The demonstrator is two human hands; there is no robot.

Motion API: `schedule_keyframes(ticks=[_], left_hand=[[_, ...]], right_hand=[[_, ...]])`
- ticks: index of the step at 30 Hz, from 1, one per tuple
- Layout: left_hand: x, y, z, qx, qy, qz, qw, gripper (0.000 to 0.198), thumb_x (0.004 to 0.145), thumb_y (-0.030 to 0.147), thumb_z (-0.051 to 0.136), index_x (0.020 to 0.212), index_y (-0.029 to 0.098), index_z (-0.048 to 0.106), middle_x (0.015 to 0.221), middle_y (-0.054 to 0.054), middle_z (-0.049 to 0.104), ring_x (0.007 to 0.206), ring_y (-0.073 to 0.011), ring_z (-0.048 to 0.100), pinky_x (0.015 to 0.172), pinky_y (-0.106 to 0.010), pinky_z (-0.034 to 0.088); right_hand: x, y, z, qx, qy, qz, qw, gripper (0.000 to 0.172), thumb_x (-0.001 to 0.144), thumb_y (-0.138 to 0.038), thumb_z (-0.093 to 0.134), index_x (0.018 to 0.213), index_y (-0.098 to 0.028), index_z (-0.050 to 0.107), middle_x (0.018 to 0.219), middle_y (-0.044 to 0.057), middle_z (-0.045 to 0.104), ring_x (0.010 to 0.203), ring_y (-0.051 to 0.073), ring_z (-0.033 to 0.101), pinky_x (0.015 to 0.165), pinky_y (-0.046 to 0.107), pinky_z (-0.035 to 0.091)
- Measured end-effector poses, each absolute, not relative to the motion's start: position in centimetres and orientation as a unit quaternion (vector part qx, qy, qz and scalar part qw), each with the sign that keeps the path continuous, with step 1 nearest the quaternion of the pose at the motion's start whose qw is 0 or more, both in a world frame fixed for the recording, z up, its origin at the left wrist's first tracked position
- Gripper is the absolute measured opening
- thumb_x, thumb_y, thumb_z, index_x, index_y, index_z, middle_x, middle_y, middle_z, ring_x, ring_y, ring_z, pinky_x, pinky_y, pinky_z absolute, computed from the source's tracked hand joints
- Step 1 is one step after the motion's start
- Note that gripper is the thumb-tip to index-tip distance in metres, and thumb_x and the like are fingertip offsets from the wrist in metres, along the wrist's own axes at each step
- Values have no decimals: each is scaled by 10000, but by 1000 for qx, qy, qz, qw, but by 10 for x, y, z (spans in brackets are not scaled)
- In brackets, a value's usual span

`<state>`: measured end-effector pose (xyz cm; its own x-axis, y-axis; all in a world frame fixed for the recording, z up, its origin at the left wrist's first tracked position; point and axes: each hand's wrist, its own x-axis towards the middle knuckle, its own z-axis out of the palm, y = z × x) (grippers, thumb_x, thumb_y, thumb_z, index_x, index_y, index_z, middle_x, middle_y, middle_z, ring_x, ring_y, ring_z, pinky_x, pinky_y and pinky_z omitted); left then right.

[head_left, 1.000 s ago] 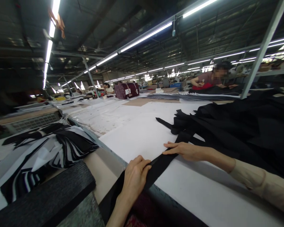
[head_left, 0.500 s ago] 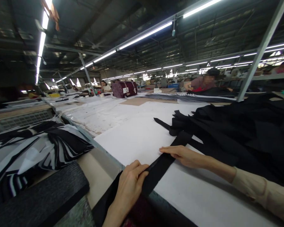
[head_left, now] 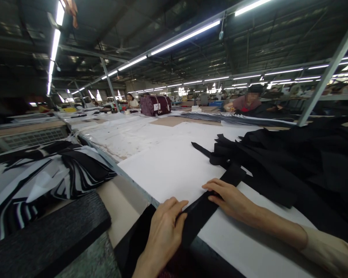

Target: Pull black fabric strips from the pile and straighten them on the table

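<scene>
A long black fabric strip (head_left: 204,206) runs from a heap of black cloth pieces (head_left: 292,162) down over the near edge of the white cutting table (head_left: 168,166). My left hand (head_left: 164,231) is closed on the strip at the table edge, thumb on top. Further up the strip, my right hand (head_left: 232,199) lies flat on it with fingers stretched out, pressing it to the table. A cream sleeve covers my right forearm.
A black-and-white striped fabric pile (head_left: 46,173) and a dark textured slab (head_left: 49,235) lie to the left. At the far end stand a maroon fabric bundle (head_left: 155,105) and grey stacked sheets (head_left: 229,117). Other people work at tables behind. A slanted metal post (head_left: 327,73) rises at right.
The view has shifted slightly. My right hand has slid a little along the strip toward me and my left hand has kept its grip at the table edge.
</scene>
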<state>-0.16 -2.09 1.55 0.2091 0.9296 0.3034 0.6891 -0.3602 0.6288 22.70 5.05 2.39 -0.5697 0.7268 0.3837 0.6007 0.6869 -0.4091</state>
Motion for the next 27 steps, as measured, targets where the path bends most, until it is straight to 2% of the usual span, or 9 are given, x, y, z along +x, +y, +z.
schedule_keyframes(ticks=[5,13,16,20,27], left_hand=[[3,-24,15,781,524,302,159,291,858,181,410,1083,216,591,820,-41,536,815,-193,514,743,-344,424],[4,-28,17,809,497,289,124,296,874,143,381,1052,212,608,826,-43,535,787,-175,503,729,-324,417],[3,-30,15,820,487,290,78,299,887,150,370,1023,215,628,803,-45,531,754,-172,490,699,-319,402],[1,-33,11,832,480,279,5,308,890,141,375,1077,213,609,798,-44,526,734,-169,474,668,-314,379],[-1,-33,5,829,466,302,-68,264,892,153,410,1056,214,608,760,-29,510,695,-159,456,626,-302,345]], right_hand=[[238,48,17,-397,-871,122,263,235,859,-185,429,1062,-204,547,1066,81,555,944,187,560,835,335,491],[237,49,16,-333,-901,108,256,361,862,-105,356,1103,-221,597,1109,68,579,999,175,560,861,311,482],[237,47,23,-324,-915,95,220,440,825,-42,336,1140,-207,596,1147,75,572,1038,177,545,890,310,465],[237,44,31,-314,-934,61,159,537,774,17,297,1192,-183,567,1188,94,548,1076,186,515,927,333,440],[231,39,38,-298,-953,-17,47,773,650,98,334,1312,-285,441,1209,108,479,1072,217,486,854,374,472]])
